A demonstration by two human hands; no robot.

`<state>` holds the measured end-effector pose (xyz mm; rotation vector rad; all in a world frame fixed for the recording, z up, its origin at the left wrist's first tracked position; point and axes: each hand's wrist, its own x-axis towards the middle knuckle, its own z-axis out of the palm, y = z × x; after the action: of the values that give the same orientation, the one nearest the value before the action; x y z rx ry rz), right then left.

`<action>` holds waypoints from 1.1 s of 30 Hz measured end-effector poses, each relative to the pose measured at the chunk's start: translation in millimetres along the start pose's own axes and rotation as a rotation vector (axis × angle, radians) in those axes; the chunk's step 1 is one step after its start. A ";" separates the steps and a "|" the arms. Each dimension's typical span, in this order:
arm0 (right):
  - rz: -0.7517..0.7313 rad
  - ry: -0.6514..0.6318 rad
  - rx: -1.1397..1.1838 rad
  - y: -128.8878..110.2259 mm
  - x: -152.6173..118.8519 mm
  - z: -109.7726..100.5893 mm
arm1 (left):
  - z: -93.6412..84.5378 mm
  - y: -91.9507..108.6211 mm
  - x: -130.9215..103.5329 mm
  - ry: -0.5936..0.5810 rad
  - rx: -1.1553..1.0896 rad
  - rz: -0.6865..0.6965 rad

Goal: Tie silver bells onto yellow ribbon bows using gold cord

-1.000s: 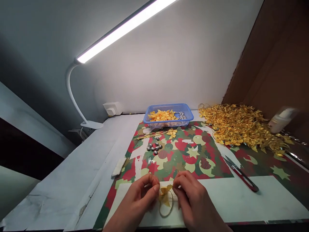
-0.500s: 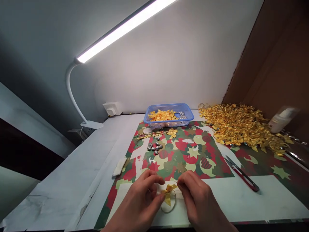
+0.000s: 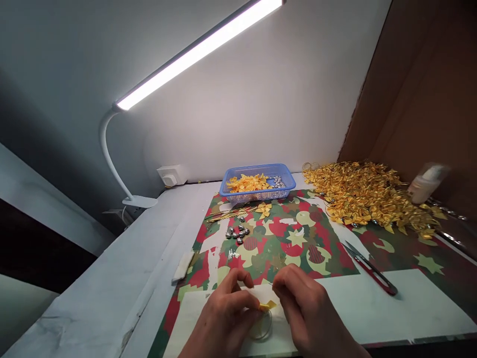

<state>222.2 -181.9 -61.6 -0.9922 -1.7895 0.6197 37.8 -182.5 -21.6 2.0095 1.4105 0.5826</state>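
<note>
**A half-hidden bow with a loop that could snag**

The small bow of shiny yellow ribbon [image 3: 270,305] sits just above the near edge of the bench [image 3: 149,278], over the plain white sheet [image 3: 346,308] that runs along that edge. The left hand [image 3: 227,313] has it pinched between thumb and a finger, with another finger arched clear above; most of the bow is covered by that grip. A thin round loop of gold cord [image 3: 269,334] hangs beneath. If the pinch is too tight the ribbon could crease; if too loose, the bow could twist on its cord.

The right hand [image 3: 307,303] is just beside it, apart from the bow, thumb and fingertips drawn together; whether they hold something thin, I cannot tell. A sharp pull from that side might drag the bow askew.

Farther in, loose round silver bells [image 3: 238,233] could roll if a sleeve brushed them. Toward the right edge, the dark-bladed snips with red handles [image 3: 370,271] lie with blades pointing away from the near edge; a careless reach could meet the points. Toward the far right corner, the heaped gold ribbon bows [image 3: 361,194] look apt to tangle by their loops.
</note>
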 end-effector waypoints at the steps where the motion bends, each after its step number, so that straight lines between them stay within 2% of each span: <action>1: -0.002 0.004 0.002 0.1 0.5 -1.0 | 1.7 -1.8 -0.8 0.010 -0.001 0.022; 5: -0.004 0.024 0.002 2.6 0.6 -4.2 | 10.6 -8.9 -1.9 0.083 -0.014 0.098; 8: -0.017 0.046 0.002 3.8 0.3 -3.5 | 14.3 -11.4 -1.2 0.096 -0.008 0.096; 14: -0.082 0.008 0.094 -4.6 4.4 -0.1 | 6.2 -13.9 3.0 0.084 -0.028 0.085; 21: -0.089 -0.016 0.080 -14.1 9.9 -7.6 | 1.0 -14.9 2.5 0.171 -0.075 0.083; 27: -0.093 0.018 0.012 -16.2 13.4 -21.0 | -2.2 -10.0 -3.6 0.207 -0.082 0.192; 33: -0.023 0.117 -0.125 -13.0 9.0 -50.8 | -16.2 -17.9 -5.4 0.273 -0.051 0.275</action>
<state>262.2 -182.3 -26.5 -1.0689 -1.7499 0.4309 13.2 -179.5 -22.5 2.1606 1.2594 1.0358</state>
